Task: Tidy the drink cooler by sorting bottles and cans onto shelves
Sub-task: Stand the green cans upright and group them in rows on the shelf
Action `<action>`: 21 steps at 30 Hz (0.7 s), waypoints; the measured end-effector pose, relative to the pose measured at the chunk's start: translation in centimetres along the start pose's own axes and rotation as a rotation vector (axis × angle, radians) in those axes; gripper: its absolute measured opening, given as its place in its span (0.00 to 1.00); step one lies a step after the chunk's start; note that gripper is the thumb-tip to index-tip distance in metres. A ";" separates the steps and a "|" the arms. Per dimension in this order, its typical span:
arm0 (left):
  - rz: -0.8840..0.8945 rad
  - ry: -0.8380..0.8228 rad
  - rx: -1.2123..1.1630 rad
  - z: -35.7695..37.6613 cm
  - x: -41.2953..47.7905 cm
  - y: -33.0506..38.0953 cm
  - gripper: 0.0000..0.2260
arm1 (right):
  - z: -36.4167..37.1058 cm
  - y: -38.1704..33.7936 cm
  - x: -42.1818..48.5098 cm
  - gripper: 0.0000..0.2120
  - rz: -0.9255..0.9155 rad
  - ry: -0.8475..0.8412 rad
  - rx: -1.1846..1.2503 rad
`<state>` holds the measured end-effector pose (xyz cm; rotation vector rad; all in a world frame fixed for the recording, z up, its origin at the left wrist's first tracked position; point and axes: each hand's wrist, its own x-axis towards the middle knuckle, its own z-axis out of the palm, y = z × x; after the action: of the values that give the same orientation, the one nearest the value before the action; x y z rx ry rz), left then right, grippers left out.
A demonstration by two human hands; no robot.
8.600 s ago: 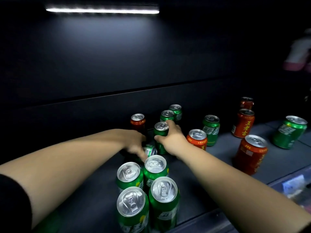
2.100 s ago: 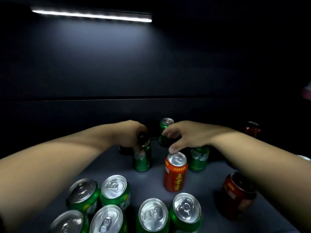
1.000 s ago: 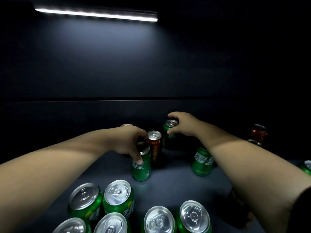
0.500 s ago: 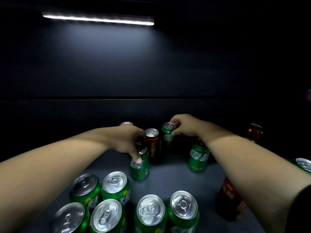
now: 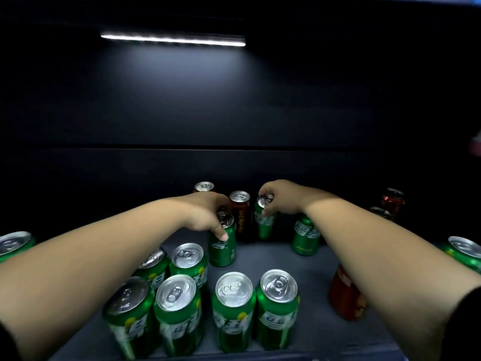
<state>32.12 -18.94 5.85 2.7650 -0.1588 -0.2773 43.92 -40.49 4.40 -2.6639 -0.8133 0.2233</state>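
Green can [image 5: 223,248], upright mid-shelf, sits under the left hand [image 5: 205,214], whose fingers curl over its top and down its side. Just behind it to the right, the right hand [image 5: 283,198] pinches the rim of a second green can [image 5: 264,225], also upright. A red can [image 5: 240,212] stands between the two, close to both. A third green can [image 5: 304,237] stands below the right wrist. Six more green cans form a front cluster [image 5: 235,308] near the edge of the dark shelf [image 5: 273,259]. Another red one [image 5: 343,295] is partly hidden beneath the right forearm. Overhead glows a light strip [image 5: 173,40].
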 end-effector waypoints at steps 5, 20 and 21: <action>0.025 0.006 0.091 0.0 -1.0 1.8 0.27 | -0.7 -0.9 -3.5 0.27 -0.035 -0.067 0.008; 0.085 0.283 -0.419 -1.6 -7.8 8.1 0.17 | -4.5 -2.1 -13.9 0.18 -0.239 0.221 0.646; 0.085 0.300 -0.416 -1.2 -8.2 8.2 0.16 | -4.2 -2.2 -14.2 0.17 -0.249 0.234 0.665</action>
<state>23.77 -24.96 11.28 2.3432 -0.1243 0.1172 32.17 -47.98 9.79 -1.9095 -0.8089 0.0922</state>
